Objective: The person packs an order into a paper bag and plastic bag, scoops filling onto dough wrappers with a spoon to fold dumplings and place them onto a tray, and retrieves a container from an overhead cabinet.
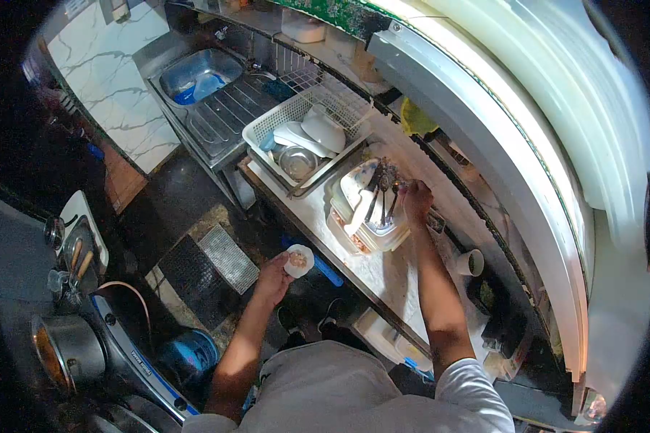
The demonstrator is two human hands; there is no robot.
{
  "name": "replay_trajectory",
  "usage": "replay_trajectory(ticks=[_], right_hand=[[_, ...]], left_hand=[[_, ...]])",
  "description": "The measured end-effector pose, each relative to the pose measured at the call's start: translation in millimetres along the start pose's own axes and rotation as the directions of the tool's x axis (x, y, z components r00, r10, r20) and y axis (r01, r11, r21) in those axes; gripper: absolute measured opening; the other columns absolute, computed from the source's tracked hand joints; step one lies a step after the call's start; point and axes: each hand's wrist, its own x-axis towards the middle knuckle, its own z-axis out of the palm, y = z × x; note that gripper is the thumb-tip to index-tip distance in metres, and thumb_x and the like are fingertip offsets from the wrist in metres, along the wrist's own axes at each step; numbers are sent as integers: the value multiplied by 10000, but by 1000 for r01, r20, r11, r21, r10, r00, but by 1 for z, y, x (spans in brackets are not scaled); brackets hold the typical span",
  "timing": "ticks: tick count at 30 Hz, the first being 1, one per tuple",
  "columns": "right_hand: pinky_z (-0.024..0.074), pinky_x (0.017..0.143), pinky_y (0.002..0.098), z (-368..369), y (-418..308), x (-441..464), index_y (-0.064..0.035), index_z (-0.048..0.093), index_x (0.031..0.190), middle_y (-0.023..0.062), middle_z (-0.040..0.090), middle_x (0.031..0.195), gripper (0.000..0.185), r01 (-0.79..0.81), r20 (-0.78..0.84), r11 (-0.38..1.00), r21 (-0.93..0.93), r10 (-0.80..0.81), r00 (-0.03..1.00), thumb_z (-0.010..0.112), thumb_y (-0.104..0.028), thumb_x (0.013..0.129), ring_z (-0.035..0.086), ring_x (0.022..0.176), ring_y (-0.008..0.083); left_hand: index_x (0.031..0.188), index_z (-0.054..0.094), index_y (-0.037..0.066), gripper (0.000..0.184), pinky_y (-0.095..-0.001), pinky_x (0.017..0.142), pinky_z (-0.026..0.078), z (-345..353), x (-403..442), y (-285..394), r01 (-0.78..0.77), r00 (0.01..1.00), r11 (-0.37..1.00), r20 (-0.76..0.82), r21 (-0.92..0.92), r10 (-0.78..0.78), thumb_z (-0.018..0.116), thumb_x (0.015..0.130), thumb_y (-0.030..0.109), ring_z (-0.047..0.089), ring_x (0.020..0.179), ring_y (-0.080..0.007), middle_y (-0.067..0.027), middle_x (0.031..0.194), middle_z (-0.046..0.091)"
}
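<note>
My left hand [273, 280] is closed on the edge of a small white dish [299, 261] with some pinkish food in it, held over the floor in front of the counter. My right hand [416, 199] reaches over the counter to several spoons [384, 196] that lie across stacked plastic containers [372, 234]. Its fingers are closed at the handle end of one utensil. Beside the spoons, a white utensil [359, 213] rests on the containers.
A white dish rack [256, 133] with bowls stands beyond the containers, next to a metal sink [202, 68]. A cup [471, 263] is at the right. Lower left are a pot [79, 353] and stove [133, 350]. The counter edge [339, 267] runs diagonally before me.
</note>
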Motion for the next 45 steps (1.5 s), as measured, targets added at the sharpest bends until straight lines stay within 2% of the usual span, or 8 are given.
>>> replay_trajectory(ticks=[2,11,17,27,32,39,43,45], right_hand=[[507,540,335,3,-3,1,6,677,881,100,702,701,257,-414,218,772,483,351,910,569,-197,997,637,555,164],[354,391,309,11,-16,14,13,619,808,109,654,638,267,-677,414,265,686,623,663,551,-161,999,491,420,148],[365,427,283,31,-10,21,-12,606,856,97,655,672,217,-563,310,207,800,660,684,555,-150,1015,508,461,139],[438,553,254,-4,-4,-1,-21,681,1037,47,700,805,202,-497,389,445,745,316,865,591,-201,1036,591,647,106],[431,688,224,-127,-116,-75,3,587,1277,21,643,871,297,-716,695,164,679,171,698,604,-164,1032,525,713,87],[484,715,244,-195,-182,-152,45,668,1174,104,735,930,231,-382,477,659,648,40,878,533,-95,1049,624,741,105],[504,729,353,-199,-180,-168,39,704,1124,162,701,853,245,458,88,788,411,-534,841,550,31,933,649,697,208],[495,743,392,-204,-177,-179,49,704,1134,176,703,908,346,594,62,748,296,-636,769,583,82,811,646,711,254]], left_hand=[[1249,630,-4,331,-375,953,557,1,-2,1,3,1000,1000,1,8,-3,513,1077,254,697,1064,-226,-108,1175,708],[1248,631,-18,317,-387,959,564,-8,-1,-1,-19,1000,998,8,-57,19,529,1068,222,698,1072,-242,-114,1184,709],[1245,630,-25,333,-397,973,563,-7,-9,3,-29,1000,996,9,-79,30,544,1064,241,698,1084,-250,-127,1187,710],[1269,626,-1,336,-388,972,556,15,-8,17,-36,999,999,25,28,35,519,1070,247,692,1096,-242,-113,1212,699],[1279,626,-5,353,-385,1011,537,33,-16,32,-16,993,1000,113,6,15,541,1054,253,694,1097,-229,-110,1215,708],[1265,625,-20,338,-397,994,552,101,-59,68,62,974,998,218,13,-63,534,1059,232,711,1072,-227,-129,1193,716],[1271,618,-35,346,-409,1004,548,117,-68,72,57,963,997,266,-58,-39,522,1065,226,709,1077,-232,-138,1220,706],[1313,596,-31,382,-423,1050,518,116,-65,69,52,965,996,259,-74,-32,499,1075,251,687,1133,-240,-139,1249,697]])
